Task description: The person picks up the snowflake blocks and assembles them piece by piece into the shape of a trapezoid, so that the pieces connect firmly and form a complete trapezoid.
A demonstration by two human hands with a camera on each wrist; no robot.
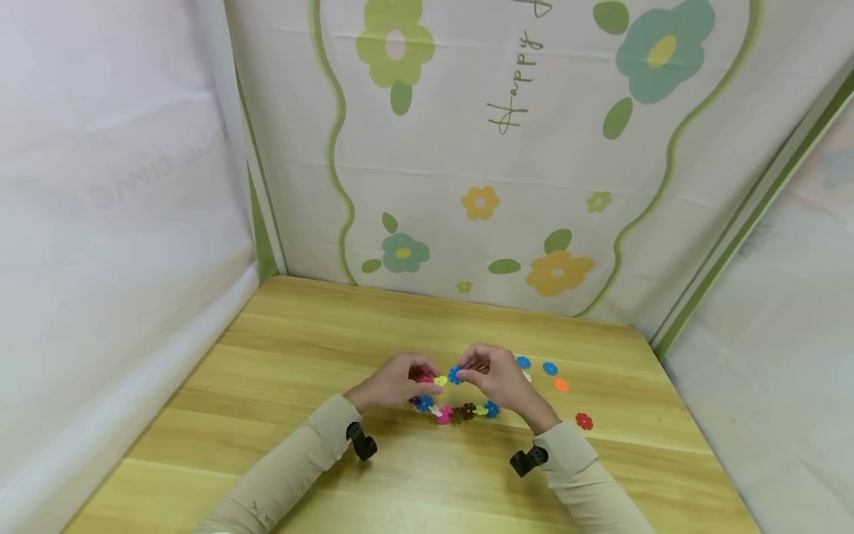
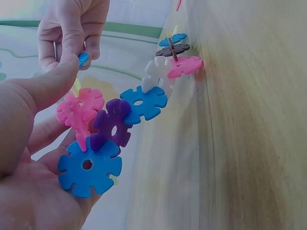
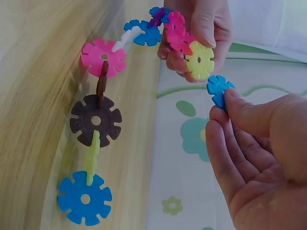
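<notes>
A chain of flower-shaped plastic discs point(image 3: 96, 120) is held up at one end by the left hand point(image 1: 395, 382), while its remainder is curved across the space on the wearer's side of both hands and appears to be rested on the table point(image 1: 280, 356). At the held end a yellow disc point(image 3: 199, 60) and pink discs point(image 3: 181, 42) are gripped between the left thumb and fingers; next along are linked a blue disc point(image 2: 89, 167), a purple disc point(image 2: 114, 125), another blue, a white and a pink. Two brown discs, a yellow and a blue end disc point(image 3: 85, 199) complete the curve — the last is placed just below the right hand point(image 1: 497, 377).

A separate blue disc point(image 3: 219, 87) is pinched between the thumb and fingers of the right hand, just beside the yellow disc in the left hand.

To the right of the right hand, loose pieces are scattered on the table: two blue discs point(image 1: 550, 368), a white one partly hidden by that hand, an orange disc point(image 1: 561, 384) and, nearer the wearer, a red disc point(image 1: 584, 421).

Black cameras point(image 1: 362, 442) are worn at both wrists, over beige sleeves point(image 1: 293, 460). Beyond the hands the table is bordered by a fabric wall point(image 1: 414, 163) — printed with flowers, leaves and the word "Happy".
</notes>
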